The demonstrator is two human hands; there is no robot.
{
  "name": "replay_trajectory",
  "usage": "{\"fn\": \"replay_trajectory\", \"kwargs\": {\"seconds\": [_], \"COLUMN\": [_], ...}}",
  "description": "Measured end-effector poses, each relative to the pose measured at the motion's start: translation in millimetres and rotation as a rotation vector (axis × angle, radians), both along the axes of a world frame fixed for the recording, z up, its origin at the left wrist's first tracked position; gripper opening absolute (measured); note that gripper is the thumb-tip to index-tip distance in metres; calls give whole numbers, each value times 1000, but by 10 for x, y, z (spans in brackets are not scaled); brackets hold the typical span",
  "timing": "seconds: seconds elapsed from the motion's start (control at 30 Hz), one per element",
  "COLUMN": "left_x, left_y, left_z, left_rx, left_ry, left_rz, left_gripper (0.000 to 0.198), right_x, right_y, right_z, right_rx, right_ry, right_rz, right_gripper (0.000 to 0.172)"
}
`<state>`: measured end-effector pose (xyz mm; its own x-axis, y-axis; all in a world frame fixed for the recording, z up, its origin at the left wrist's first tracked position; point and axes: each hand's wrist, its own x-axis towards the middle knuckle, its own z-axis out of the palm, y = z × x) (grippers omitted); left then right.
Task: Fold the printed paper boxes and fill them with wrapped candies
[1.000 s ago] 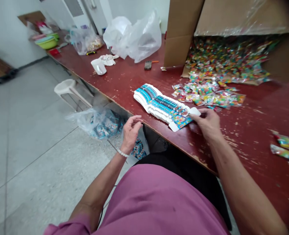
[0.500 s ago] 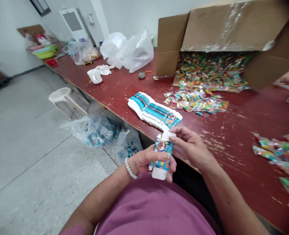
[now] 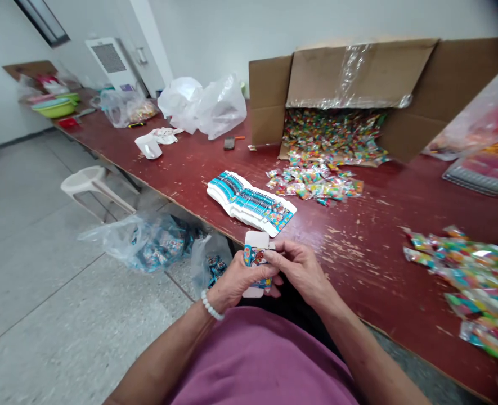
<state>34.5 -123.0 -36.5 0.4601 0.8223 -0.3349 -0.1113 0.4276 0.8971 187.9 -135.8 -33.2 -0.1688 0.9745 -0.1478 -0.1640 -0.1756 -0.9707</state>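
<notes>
My left hand (image 3: 234, 278) is wrapped round a small blue printed carton (image 3: 257, 256), held in front of my body at the table's edge. The carton's white top flap stands up, and another white flap sticks out at the bottom. At the upper right side of the carton, the thumb and fingers of my right hand (image 3: 303, 269) are closed on its edge near a small side flap. Just beyond my hands lies a fanned row of flattened blue cartons (image 3: 249, 199). Wrapped candies (image 3: 316, 181) are spread behind that row.
A large cardboard box (image 3: 358, 73) on its side spills candies onto the red table (image 3: 189, 174). More candy packets (image 3: 476, 281) lie at right. A white cup (image 3: 148, 146) and plastic bags (image 3: 206, 107) stand farther back. On the floor are a white stool (image 3: 86, 179) and filled bags (image 3: 160, 242).
My right fingers have moved from the carton's top flap down to its upper right side. That flap now stands upright in view. The whole view has shifted somewhat to the right.
</notes>
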Motion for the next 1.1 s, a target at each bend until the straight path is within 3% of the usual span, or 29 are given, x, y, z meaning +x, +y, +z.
{"fn": "replay_trajectory", "kwargs": {"seconds": [0.17, 0.3, 0.4, 0.53, 0.67, 0.83, 0.97, 1.03, 1.1], "left_x": [-55, -48, -30, -48, -83, -114, -125, -114, -89], "left_y": [6, -80, -132, -119, -66, -39, -41, -48, -61], "left_z": [-51, -61, -44, -41, -81, -99, -91, -77, -52], "left_rx": [157, 184, 217, 218, 212, 240, 254, 174, 38], "left_ry": [13, -4, 31, 54, 85, 141, 100, 35, -29], "left_rz": [93, 297, 350, 319, 274, 203, 223, 259, 211], "left_gripper": [42, 62, 67, 50, 32, 24, 31, 46, 53], "right_x": [59, 35, -28, -27, 76, 176, 191, 181, 166], "right_y": [86, 97, 65, 55, 128, 213, 173, 138, 107], "right_z": [-77, -168, -237, -292, -268, -208, -244, -273, -285], "right_rx": [103, 89, 126, 157, 44, -19, 100, 164, 228], "right_ry": [-209, -119, -30, -37, 8, 116, -17, -75, -131], "right_rz": [-188, -229, -241, -211, -139, -28, 26, -15, -79], "right_gripper": [29, 50, 43, 27, 33, 44, 31, 27, 25]}}
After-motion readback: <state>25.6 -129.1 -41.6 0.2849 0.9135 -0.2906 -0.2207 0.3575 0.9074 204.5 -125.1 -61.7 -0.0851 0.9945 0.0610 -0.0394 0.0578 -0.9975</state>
